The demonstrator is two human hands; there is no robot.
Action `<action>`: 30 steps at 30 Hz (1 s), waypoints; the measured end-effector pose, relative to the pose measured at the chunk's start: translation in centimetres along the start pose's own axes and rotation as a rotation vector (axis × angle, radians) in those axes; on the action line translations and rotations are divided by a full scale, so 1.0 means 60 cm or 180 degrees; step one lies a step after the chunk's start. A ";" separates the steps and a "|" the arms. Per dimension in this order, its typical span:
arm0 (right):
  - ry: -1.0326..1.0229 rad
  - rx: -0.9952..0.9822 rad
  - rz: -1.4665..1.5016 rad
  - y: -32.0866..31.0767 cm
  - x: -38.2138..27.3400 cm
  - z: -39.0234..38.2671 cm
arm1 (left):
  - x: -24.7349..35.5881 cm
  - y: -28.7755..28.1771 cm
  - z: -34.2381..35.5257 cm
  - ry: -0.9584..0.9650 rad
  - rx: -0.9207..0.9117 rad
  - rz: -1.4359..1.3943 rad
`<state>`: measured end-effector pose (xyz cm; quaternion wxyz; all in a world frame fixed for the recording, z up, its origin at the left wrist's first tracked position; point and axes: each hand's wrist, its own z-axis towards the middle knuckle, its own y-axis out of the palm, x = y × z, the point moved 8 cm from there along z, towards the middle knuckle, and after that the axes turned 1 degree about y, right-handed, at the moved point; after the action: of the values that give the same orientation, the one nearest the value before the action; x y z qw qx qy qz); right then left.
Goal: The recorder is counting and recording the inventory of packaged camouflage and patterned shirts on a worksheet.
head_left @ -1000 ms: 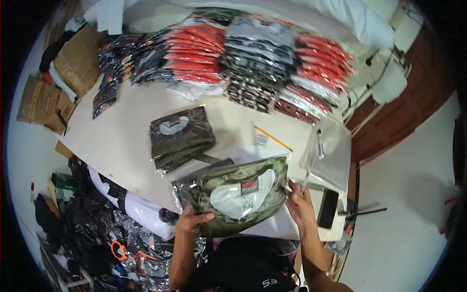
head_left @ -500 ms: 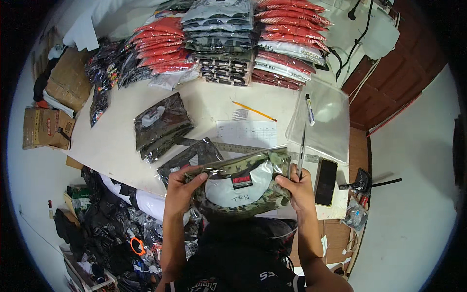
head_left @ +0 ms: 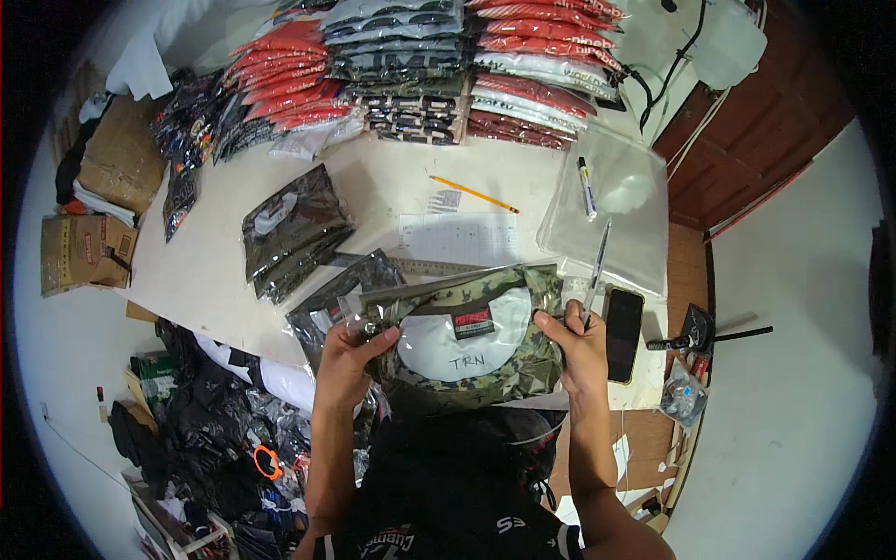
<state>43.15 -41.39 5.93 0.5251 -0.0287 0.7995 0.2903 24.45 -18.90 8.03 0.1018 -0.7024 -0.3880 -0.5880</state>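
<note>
Between my two hands, near the table's front edge, is a folded camouflage shirt in a clear plastic bag point(head_left: 467, 387), with its pale inner neck and dark label facing up. My left hand point(head_left: 350, 359) pinches the bag's left side, thumb on top. On the right side, my right hand point(head_left: 579, 345) grips the bag the same way and also keeps a pen point(head_left: 599, 257) between its fingers, tip pointing away from me. A dark bagged shirt point(head_left: 327, 294) lies partly under the bag at its left, and more dark bagged shirts point(head_left: 294, 229) lie farther back.
A metal ruler point(head_left: 429, 268), a lined paper sheet point(head_left: 457, 238) and a pencil point(head_left: 474, 194) lie beyond the bag. A marker point(head_left: 586, 187) rests on clear plastic bags point(head_left: 560, 229). A phone point(head_left: 623, 334) is at right. Stacked bagged shirts point(head_left: 397, 56) line the back.
The bagged shirt has been turned flatter toward me and sits slightly further right. The pen in my right hand leans more to the right. The whole view has shifted a little.
</note>
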 end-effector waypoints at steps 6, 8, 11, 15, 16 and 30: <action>-0.0041 0.0055 -0.0134 -0.009 0.005 -0.014 | 0.001 -0.001 -0.014 -0.0076 -0.0157 0.0013; -0.0084 0.0088 -0.0206 -0.008 0.005 -0.020 | -0.002 -0.004 -0.019 -0.0073 -0.0153 0.0039; -0.0146 0.0155 -0.0283 -0.001 0.000 -0.031 | 0.001 -0.006 -0.023 0.0026 -0.0145 0.0002; -0.0192 0.0202 -0.0334 0.000 -0.003 -0.045 | -0.005 -0.010 -0.026 0.0065 -0.0215 -0.0032; -0.0247 0.0179 -0.0405 -0.002 -0.004 -0.047 | -0.005 -0.010 -0.027 0.0108 -0.0229 -0.0038; -0.0228 0.0449 -0.0625 -0.033 0.012 -0.110 | -0.083 -0.009 -0.087 0.0344 -0.0843 0.0816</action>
<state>38.09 -46.09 6.30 0.5800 -0.0594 0.7920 0.1814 20.16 -23.81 4.89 0.1032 -0.7207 -0.2085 -0.6530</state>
